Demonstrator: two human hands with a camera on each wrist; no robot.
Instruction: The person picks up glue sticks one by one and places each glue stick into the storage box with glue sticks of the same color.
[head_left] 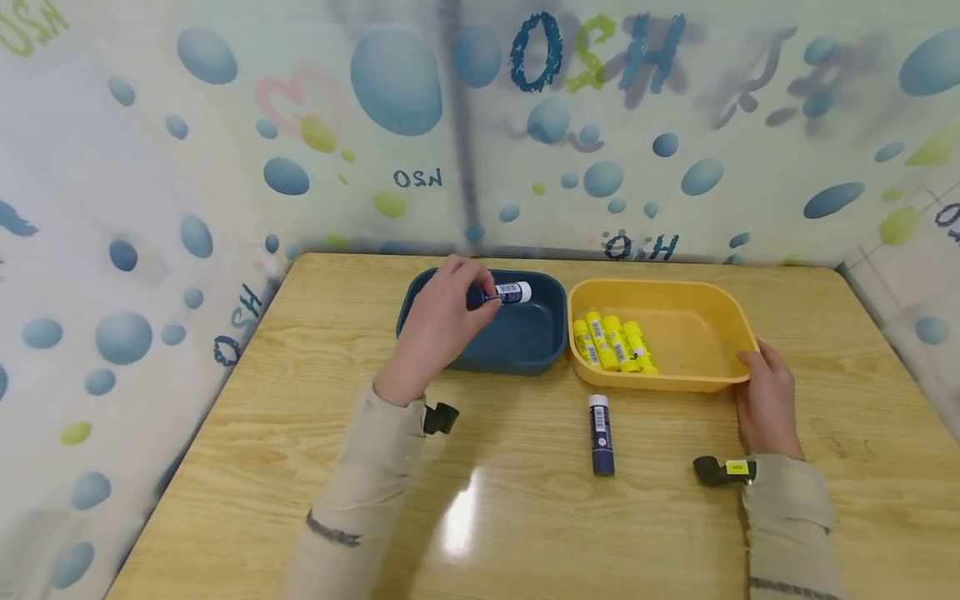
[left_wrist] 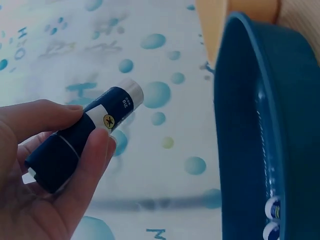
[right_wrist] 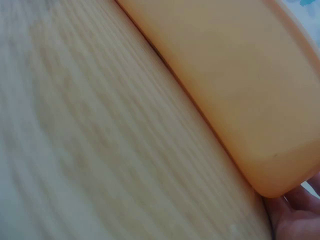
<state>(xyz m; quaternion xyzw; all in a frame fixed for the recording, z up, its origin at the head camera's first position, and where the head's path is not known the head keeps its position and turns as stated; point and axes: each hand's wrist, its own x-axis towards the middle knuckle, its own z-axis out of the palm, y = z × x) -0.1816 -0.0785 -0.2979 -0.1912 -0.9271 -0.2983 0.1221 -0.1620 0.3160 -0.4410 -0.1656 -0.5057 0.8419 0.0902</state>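
My left hand (head_left: 447,321) pinches a dark blue glue stick (head_left: 513,292) with a white cap above the dark blue bin (head_left: 525,365). In the left wrist view the thumb and fingers wrap the barrel of this glue stick (left_wrist: 75,135), its white end pointing away. Two round white ends (left_wrist: 273,207) show inside the blue bin in that view; the hand hides them from the head. My right hand (head_left: 771,404) grips the front right corner of the yellow bin (head_left: 660,382), thumb at the rim. Several yellow glue sticks (head_left: 615,342) lie at that bin's left side.
Another dark blue glue stick (head_left: 601,435) lies on the wooden table (head_left: 525,517) in front of the yellow bin. The two bins stand side by side near the table's back edge. Behind them hangs a patterned curtain (head_left: 495,150).
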